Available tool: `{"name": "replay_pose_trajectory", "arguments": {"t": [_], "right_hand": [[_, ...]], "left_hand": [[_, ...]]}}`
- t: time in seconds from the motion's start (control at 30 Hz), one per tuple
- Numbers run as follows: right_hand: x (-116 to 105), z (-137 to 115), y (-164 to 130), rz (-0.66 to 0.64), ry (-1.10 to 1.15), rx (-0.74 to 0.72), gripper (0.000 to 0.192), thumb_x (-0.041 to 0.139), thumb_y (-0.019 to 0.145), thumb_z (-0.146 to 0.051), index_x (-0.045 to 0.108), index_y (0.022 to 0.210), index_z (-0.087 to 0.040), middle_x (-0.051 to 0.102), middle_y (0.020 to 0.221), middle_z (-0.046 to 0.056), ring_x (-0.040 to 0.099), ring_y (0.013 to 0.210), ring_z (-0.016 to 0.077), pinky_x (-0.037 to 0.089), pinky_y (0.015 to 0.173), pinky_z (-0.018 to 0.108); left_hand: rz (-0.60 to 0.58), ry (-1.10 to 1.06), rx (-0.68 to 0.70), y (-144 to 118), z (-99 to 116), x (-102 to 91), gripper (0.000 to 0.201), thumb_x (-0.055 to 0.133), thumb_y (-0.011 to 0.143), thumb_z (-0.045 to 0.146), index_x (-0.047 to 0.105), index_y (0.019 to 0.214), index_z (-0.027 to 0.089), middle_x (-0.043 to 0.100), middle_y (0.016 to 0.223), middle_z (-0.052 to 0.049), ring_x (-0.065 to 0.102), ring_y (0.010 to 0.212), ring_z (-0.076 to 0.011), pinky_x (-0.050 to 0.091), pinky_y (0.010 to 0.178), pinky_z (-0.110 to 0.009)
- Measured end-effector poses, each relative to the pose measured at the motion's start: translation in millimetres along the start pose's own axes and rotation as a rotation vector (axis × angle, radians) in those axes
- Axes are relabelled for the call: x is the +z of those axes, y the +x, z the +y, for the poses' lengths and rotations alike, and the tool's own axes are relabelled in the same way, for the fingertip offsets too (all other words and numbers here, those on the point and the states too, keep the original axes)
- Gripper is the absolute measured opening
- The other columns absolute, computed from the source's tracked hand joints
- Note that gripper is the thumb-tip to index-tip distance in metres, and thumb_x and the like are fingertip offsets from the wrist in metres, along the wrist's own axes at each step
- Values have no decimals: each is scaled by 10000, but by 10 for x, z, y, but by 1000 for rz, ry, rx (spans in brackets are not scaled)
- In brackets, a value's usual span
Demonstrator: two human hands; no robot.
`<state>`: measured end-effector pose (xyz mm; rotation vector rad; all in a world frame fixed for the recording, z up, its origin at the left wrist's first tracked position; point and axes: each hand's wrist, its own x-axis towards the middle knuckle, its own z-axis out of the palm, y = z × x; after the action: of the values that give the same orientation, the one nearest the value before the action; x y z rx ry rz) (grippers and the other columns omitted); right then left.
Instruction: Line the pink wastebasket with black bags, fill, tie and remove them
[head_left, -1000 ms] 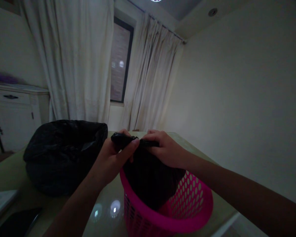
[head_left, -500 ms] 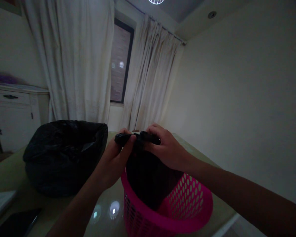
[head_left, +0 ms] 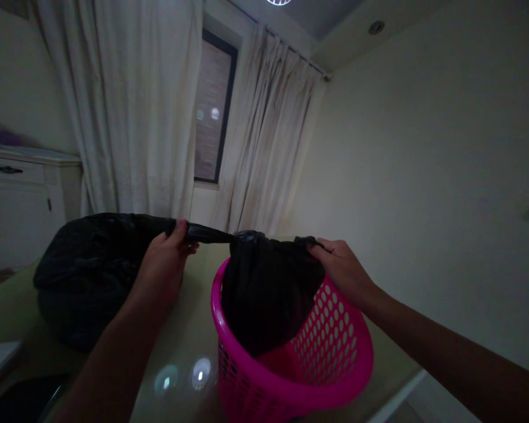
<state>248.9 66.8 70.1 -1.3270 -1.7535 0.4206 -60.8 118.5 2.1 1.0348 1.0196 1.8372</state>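
Black bag (head_left: 264,299) sitting in pink basket (head_left: 335,364) on desk (head_left: 189,329), neck knotted. Left hand (head_left: 165,270) and right hand (head_left: 341,270) each pinching a tail, pulled apart. Knot formed; lifting out not begun. Second bag (head_left: 88,276) beside.

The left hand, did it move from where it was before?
Yes. The left hand has pulled out to the left, away from the pink basket, drawing an end of the black bag toward the other black bag. Earlier it met the right hand above the basket.
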Motion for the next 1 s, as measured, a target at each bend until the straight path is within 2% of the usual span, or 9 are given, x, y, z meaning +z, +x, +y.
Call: {"name": "replay_pose_trajectory", "arguments": {"t": [0.13,0.3,0.43,0.53,0.63,0.7,0.77,0.87,1.0], "right_hand": [[-193,114,-65,-41,-101,42,429,629,917,-557,699,687,-201,683,731,36,605,759,224,451,736,347],[-199,21,-71,-209,-93,-72,360,589,960,-459,808,1061,-192,793,1093,88,706,1082,292,515,980,427],[-10,-90,-137,-580,-123,-141,871,883,819,-542,584,1580,-241,609,1589,146,586,1431,353,443,1228,510],[216,-90,-147,-739,-193,-226,1089,1007,672,-463,526,1629,-265,505,1692,145,521,1510,372,425,1267,524],[383,-86,-59,-770,-166,-305,634,905,780,-313,738,1390,-265,732,1423,82,687,1273,313,552,1095,443],[391,-134,41,-731,-160,-308,351,818,823,-244,822,1173,-237,812,1143,33,732,1057,261,577,949,377],[306,-219,153,-628,-146,-233,218,743,820,-199,836,1017,-205,803,947,4,719,907,221,566,849,338],[60,-355,313,-404,64,17,220,737,779,-237,835,967,-179,789,838,7,719,786,205,584,772,335],[-360,-436,521,64,280,201,293,816,699,-233,823,984,-165,786,789,42,730,699,218,597,676,340]], "left_hand": [[-63,62,-16,124,-96,-23,484,748,804,711,634,786,241,657,717,-34,627,676,-218,525,655,-345],[-114,376,358,-88,47,22,379,729,913,546,720,1121,229,755,1060,-79,679,983,-287,529,919,-430],[-108,597,760,-419,276,93,314,753,927,343,730,1233,276,705,1377,-111,599,1320,-348,389,1166,-543],[-422,617,836,-670,455,131,114,765,970,370,786,1076,334,760,1289,-48,620,1303,-315,330,1209,-544],[-919,600,729,-844,593,131,229,895,868,480,830,1059,371,806,1236,-13,669,1271,-299,326,1248,-522],[-1159,585,617,-909,641,115,356,962,784,491,848,1100,375,827,1233,-16,681,1300,-310,375,1236,-504],[-1248,564,545,-944,651,94,347,981,762,440,861,1080,372,852,1124,-10,692,1305,-312,451,1175,-472],[-1239,549,508,-965,627,73,89,931,839,387,859,881,356,833,879,13,770,1098,-266,515,1077,-414],[-1194,607,477,-961,594,73,189,883,896,440,824,771,312,767,728,35,726,742,-184,517,994,-376]]}}
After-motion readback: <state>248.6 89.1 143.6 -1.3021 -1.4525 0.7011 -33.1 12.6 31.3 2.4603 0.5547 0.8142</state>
